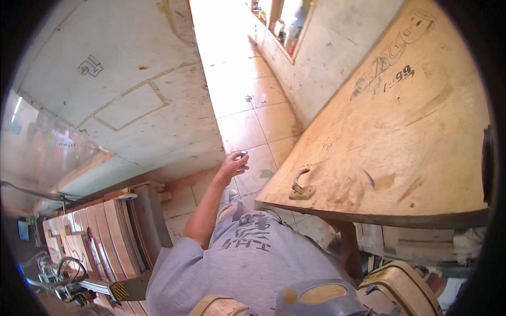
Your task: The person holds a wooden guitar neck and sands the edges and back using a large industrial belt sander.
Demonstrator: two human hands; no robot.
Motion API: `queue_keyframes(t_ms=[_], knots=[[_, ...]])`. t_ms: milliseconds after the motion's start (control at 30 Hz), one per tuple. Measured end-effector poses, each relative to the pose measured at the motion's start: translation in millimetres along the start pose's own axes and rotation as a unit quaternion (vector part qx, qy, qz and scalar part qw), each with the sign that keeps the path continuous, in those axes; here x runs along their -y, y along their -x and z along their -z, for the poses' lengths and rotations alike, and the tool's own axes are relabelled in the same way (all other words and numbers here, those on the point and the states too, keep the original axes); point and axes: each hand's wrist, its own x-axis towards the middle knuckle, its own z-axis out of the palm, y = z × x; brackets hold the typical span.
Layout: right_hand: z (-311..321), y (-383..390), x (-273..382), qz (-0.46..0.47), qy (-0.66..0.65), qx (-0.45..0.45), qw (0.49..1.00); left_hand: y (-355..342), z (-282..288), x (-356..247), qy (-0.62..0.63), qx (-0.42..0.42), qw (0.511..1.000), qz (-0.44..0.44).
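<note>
My left hand is raised ahead of my body, its fingers closed around a small dark object with a pale edge. Its kind is too small to make out. To the right stands a yellowish wooden door, swung open, with a metal pull handle near its corner. My right arm reaches down past the door's lower edge. That door hides the right hand's fingers, and whether they touch it cannot be seen.
A whitish wall panel rises at the left. Tiled floor runs through a bright doorway, beside a wall with a window opening. At the lower left, stacked boards stand near a machine with cables.
</note>
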Motion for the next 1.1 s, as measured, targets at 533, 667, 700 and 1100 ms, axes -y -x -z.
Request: queue_keyframes(t_ms=[533,667,700,1100], knots=[[-128,213,-69,-0.640,-0.122,-0.046,0.757,-85,-8,-19,-0.037,0.090,0.990,0.102],[-207,193,-41,-0.695,-0.227,0.047,0.680,-115,11,-44,-0.059,0.091,0.987,0.118],[-215,181,-41,-0.699,-0.238,0.055,0.672,-121,15,-49,-0.063,0.095,0.986,0.123],[-259,2,-178,-0.711,-0.270,0.155,0.630,-275,1,-119,-0.001,0.059,0.991,0.117]])
